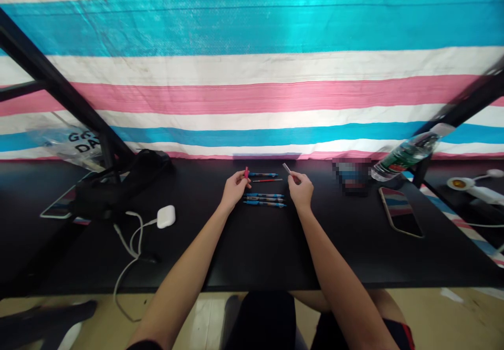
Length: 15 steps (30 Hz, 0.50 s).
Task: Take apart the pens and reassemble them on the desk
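My left hand [235,186] pinches a small red pen part [247,172] upright between thumb and fingers. In my right hand [301,188] is a pale, clear-looking pen barrel [286,169], tilted up and to the left. A thin red pen refill [268,180] lies on the black table between the hands. Just behind it rests a blue pen [263,175], its left end close to my left fingers. Nearer to me, three blue pens [264,199] lie side by side, pointing left to right. The two held parts are apart from each other.
On the left of the black table [268,255] are a white earphone case [166,216] with a cable, a black strapped item [118,187] and a tablet [59,205]. A phone [401,212] and a tilted water bottle [409,153] are at right. A striped sheet [252,98] hangs behind.
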### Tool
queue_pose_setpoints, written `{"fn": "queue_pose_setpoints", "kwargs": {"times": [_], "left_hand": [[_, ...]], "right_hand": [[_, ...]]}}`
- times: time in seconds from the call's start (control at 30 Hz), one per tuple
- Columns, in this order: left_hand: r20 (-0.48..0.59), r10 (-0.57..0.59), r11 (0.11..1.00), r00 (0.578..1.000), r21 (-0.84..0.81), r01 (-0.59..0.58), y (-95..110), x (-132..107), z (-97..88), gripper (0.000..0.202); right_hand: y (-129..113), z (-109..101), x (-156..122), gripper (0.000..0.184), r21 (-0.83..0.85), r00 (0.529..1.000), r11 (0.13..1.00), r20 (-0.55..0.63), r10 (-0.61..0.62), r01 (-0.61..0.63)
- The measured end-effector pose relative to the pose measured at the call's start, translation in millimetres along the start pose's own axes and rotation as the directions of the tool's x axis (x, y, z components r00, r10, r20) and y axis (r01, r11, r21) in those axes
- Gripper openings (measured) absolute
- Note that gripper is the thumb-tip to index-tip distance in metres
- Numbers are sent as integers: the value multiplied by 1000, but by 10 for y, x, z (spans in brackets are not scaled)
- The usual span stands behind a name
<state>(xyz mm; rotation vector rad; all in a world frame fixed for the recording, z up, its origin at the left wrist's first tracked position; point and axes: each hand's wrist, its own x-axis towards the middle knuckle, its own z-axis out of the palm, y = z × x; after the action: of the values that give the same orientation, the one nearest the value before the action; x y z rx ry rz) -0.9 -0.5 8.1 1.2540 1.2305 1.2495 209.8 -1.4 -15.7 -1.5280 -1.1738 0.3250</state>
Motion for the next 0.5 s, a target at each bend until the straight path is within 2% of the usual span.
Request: {"fn": "queue_pose_setpoints", "kwargs": {"times": [0.1, 0.2, 0.37, 0.5], "left_hand": [[-2, 13, 1000, 1000, 18, -13, -31, 20, -3, 32], [-22, 47, 997, 999, 57, -45, -39, 26, -15, 34], [-67, 140, 951, 988, 286, -115, -9, -5, -48, 29], [-66, 192, 943, 979, 288, -165, -8, -19, -47, 24]], "right_hand": [[48, -23, -7, 26, -212, 999, 977, -49, -10, 0], [81, -26, -29, 28, -347, 999, 938, -40, -13, -2], [69, -30, -62, 29, -445, 1000, 896, -2, -13, 11], [19, -38, -61, 28, -454, 1000, 891, 20, -12, 20]]}}
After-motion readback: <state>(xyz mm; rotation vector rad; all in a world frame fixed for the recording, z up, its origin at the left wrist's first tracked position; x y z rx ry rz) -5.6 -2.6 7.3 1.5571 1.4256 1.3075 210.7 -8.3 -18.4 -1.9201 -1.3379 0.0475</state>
